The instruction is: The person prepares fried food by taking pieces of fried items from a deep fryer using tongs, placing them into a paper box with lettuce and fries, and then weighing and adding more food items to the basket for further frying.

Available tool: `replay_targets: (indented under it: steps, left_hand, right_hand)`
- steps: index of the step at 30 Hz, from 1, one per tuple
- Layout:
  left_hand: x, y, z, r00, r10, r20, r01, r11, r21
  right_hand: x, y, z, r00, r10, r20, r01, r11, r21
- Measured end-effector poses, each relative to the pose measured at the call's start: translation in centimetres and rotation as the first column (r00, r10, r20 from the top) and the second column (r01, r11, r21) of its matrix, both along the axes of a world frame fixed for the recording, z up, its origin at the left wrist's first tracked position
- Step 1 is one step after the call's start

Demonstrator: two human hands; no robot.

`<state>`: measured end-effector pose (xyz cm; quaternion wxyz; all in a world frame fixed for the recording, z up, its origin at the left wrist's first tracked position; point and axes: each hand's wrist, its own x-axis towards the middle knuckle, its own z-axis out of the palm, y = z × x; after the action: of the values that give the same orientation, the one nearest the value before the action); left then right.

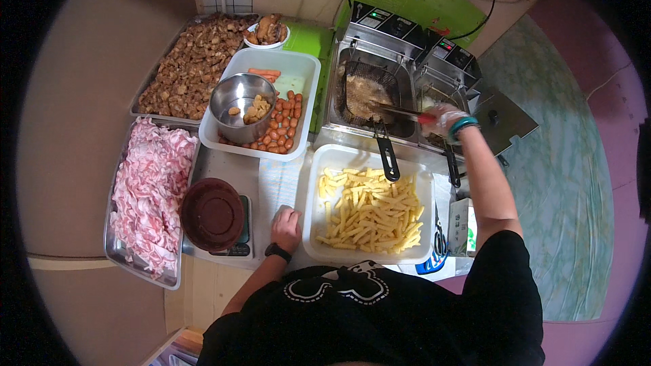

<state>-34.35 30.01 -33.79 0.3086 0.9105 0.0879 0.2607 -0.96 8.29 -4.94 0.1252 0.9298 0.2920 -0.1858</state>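
My right hand (443, 119), in a clear plastic glove, grips metal tongs (399, 111) with a red part by the fingers. The tongs' far end reaches into the bubbling oil of a black wire fryer basket (394, 81); the food there is hard to make out. That basket sits in the left well of an electric deep fryer (351, 132), its black handle (388, 160) hanging over a white tub (308, 213) of raw potato fries (376, 211). My left hand (286, 229) rests on the table with fingers curled and holds nothing, just left of the tub.
Left stand a brown bowl (212, 215) on a kitchen scale (246, 223), and metal trays of sliced raw meat (150, 193) and browned chunks (196, 68). A steel pot (229, 91) sits in a white tub (311, 73) with small sausages (282, 129). Scissors (438, 244) lie right.
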Motion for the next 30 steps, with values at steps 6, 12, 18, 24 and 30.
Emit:
replay_targets:
  steps: [6, 12, 18, 24, 30]
  left_hand:
    - [0.1, -0.2, 0.0, 1.0, 0.0, -0.01, 0.0, 1.0, 0.029]
    - [0.0, 0.1, 0.0, 1.0, -0.01, -0.01, 0.01, 0.999, 0.031]
    - [0.3, -0.2, -0.2, 1.0, -0.026, -0.009, 0.026, 1.0, 0.004]
    - [0.3, 0.0, -0.1, 0.999, -0.039, -0.009, 0.039, 0.999, 0.024]
    - [0.1, -0.1, -0.3, 1.0, -0.013, -0.023, 0.013, 1.0, -0.005]
  right_hand:
    - [1.4, -2.4, 2.6, 0.986, -0.142, -0.086, 0.147, 0.988, 0.049]
    - [1.9, -0.1, -4.5, 0.978, -0.114, 0.173, 0.098, 0.99, 0.103]
    - [3.7, 0.7, -6.6, 0.973, -0.19, 0.13, 0.163, 0.968, 0.192]
    - [2.3, -0.5, -5.9, 0.998, 0.008, 0.062, -0.015, 0.994, 0.112]
    - [-0.1, -0.8, 3.6, 0.988, -0.132, -0.074, 0.124, 0.987, -0.105]
